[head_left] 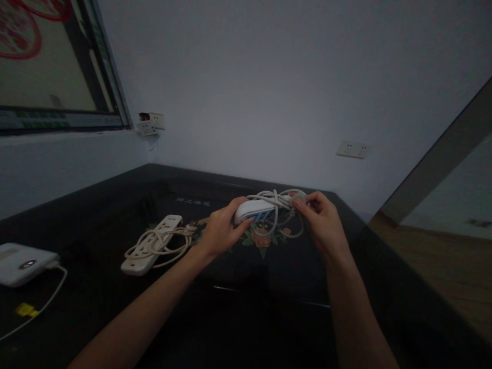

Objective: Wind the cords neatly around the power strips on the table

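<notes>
A white power strip [249, 206] with a blue socket face is held up above the dark table, its pale cord [275, 205] looped around it. My left hand [225, 225] is closed on the strip's left end, thumb on the blue face. At the other end my right hand [323, 218] pinches the plug [298, 200] of that cord, with cord loops hanging just below. To the left of my left hand, a second white power strip [144, 256] lies on the table with its own cord [172, 251] bundled over it.
The dark glossy table [269, 318] has a printed flower pattern. A white box-shaped device [28, 261] with a cable and yellow tag [26, 309] sits at far left. Wall sockets [352, 149] are behind, and another loose-looking socket [148, 127] hangs near the window.
</notes>
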The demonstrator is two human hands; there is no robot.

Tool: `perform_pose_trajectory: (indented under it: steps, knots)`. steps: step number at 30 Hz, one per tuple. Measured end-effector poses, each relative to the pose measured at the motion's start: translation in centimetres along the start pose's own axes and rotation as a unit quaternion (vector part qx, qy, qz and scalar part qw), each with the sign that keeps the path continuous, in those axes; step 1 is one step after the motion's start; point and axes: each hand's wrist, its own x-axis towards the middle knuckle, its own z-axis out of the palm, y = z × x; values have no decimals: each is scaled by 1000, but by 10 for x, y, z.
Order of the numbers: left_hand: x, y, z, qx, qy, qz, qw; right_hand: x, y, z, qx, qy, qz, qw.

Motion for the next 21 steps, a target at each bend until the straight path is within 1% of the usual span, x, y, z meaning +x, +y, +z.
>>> perform_pose_trajectory:
  steps: [5, 7, 10, 12, 15, 18, 21]
  knots:
    - [0, -1, -1, 26, 3, 24, 999, 2, 7, 4, 33, 39, 34, 998]
    - [-1, -3, 0, 43, -1, 39, 998, 4, 10, 4, 55, 43, 56, 996]
    - [-3, -6, 3, 67, 4, 67, 995, 7, 13, 2, 63, 34, 90, 993]
    - [-4, -8, 4, 80, 18, 86, 993, 8, 14, -1, 64, 14, 107, 992]
    - [-6, -9, 4, 100, 43, 110, 988, 9, 16, -3, 54, -13, 98, 994]
    - [-6, -10, 3, 118, 49, 126, 984, 10, 17, -4, 38, -11, 83, 996]
    - [-5, -9, 2, 130, 43, 142, 980, 11, 20, -5, 44, 8, 95, 995]
